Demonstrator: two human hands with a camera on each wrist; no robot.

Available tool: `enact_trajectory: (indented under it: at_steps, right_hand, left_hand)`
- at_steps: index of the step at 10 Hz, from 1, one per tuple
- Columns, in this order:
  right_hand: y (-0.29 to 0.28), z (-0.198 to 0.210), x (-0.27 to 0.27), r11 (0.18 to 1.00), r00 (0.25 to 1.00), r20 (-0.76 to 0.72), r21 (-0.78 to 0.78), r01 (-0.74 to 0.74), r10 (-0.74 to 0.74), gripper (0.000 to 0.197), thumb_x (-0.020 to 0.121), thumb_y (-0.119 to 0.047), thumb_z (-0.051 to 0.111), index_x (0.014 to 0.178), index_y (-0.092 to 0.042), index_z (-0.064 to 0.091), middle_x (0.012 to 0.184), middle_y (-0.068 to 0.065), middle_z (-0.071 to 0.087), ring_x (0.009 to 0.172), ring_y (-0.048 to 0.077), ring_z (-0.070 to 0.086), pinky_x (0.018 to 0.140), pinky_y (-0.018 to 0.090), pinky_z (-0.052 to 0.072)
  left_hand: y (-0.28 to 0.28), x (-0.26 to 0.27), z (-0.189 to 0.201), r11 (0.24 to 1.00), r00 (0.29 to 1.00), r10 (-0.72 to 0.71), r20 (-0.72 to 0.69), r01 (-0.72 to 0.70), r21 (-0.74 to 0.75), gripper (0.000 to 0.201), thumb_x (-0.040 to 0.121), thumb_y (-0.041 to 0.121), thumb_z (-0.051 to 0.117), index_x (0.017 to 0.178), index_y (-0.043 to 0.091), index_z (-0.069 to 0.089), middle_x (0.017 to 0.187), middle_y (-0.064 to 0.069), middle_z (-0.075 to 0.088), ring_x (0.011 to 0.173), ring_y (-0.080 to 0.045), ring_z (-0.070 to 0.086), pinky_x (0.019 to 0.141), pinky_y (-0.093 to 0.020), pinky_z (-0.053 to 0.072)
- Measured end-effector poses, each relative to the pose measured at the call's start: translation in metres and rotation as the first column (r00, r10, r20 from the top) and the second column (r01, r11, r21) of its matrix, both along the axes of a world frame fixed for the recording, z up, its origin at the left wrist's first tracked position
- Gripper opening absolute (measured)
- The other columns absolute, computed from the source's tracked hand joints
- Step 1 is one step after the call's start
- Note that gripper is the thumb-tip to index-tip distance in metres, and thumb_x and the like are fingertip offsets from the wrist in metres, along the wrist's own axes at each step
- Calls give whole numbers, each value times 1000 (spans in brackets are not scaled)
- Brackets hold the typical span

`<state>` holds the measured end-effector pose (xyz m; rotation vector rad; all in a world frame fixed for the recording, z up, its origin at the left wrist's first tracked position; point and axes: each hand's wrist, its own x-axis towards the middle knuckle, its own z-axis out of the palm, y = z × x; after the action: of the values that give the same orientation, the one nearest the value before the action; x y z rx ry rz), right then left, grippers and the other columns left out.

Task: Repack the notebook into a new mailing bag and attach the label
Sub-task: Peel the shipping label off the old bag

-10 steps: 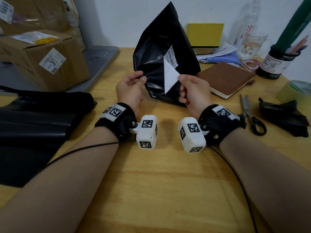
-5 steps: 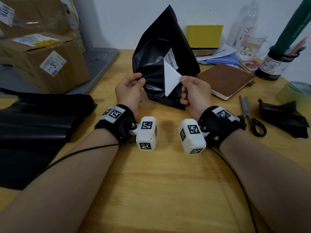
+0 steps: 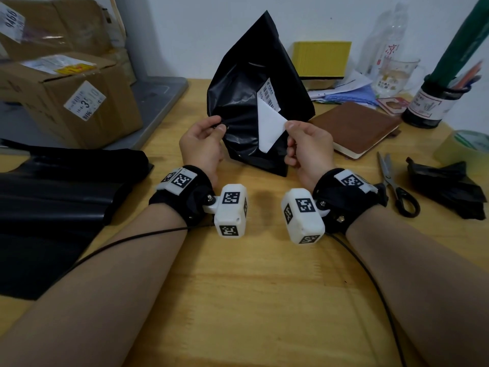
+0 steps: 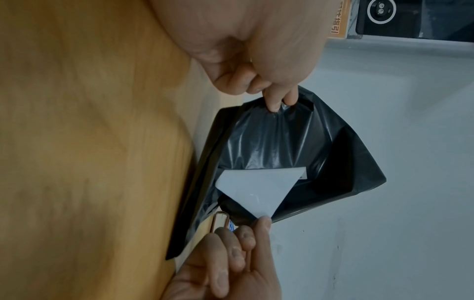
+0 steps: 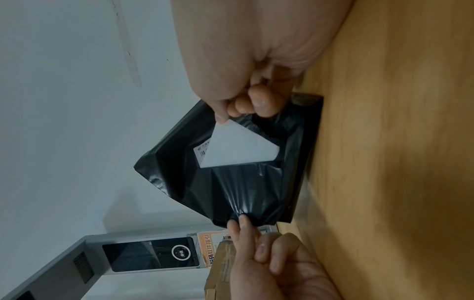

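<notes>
A black mailing bag (image 3: 246,83) stands upright on the wooden table, its lower edge on the wood. My left hand (image 3: 203,147) pinches a fold of the bag's plastic (image 4: 282,105). A white shipping label (image 3: 270,123) is half peeled from the bag, its blank back showing, and its printed part still sticks higher up. My right hand (image 3: 307,147) pinches the label's loose corner (image 5: 225,121) between thumb and finger. The brown notebook (image 3: 357,125) lies flat on the table to the right of the bag.
Black mailing bags (image 3: 53,197) lie spread at the left. Cardboard boxes (image 3: 79,99) stand at back left. Scissors (image 3: 397,184), crumpled black plastic (image 3: 447,186) and a tape roll (image 3: 465,147) lie at the right. A dark pen jar (image 3: 431,104) and a glass mug (image 3: 397,75) stand behind.
My right hand has drawn the label's corner a little further off the bag. My left hand keeps its pinch on the plastic; the bag has barely shifted.
</notes>
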<state>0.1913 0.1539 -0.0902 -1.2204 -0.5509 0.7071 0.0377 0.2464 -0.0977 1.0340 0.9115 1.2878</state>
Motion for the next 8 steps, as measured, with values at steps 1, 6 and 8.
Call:
enact_trajectory:
  at_steps: [1, 6, 8]
  right_hand:
    - [0, 0, 0, 1000, 1000, -1, 1, 11, -11, 8, 99, -14, 63, 94, -13, 68, 64, 0, 49, 46, 9, 42, 40, 23, 33]
    - [-1, 0, 1, 999, 999, -22, 5, 34, -34, 8, 100, -14, 61, 95, -13, 68, 64, 1, 47, 45, 9, 41, 40, 23, 32]
    - [-1, 0, 2, 999, 998, -22, -6, 53, -53, 7, 99, -15, 62, 97, -13, 68, 65, 1, 48, 45, 10, 42, 40, 24, 33]
  left_hand:
    - [1, 0, 0, 1000, 1000, 0, -9, 0, -5, 18, 90, 7, 70, 99, 22, 71, 92, -4, 67, 53, -6, 47, 43, -20, 36]
    - [-1, 0, 2, 999, 999, 34, 20, -34, -17, 17, 91, 4, 67, 100, 18, 70, 89, -3, 69, 46, -6, 47, 42, -20, 37]
    - [-1, -1, 3, 999, 999, 47, 13, -47, -19, 18, 90, 4, 68, 98, 19, 71, 90, -4, 67, 50, -6, 49, 44, -19, 39]
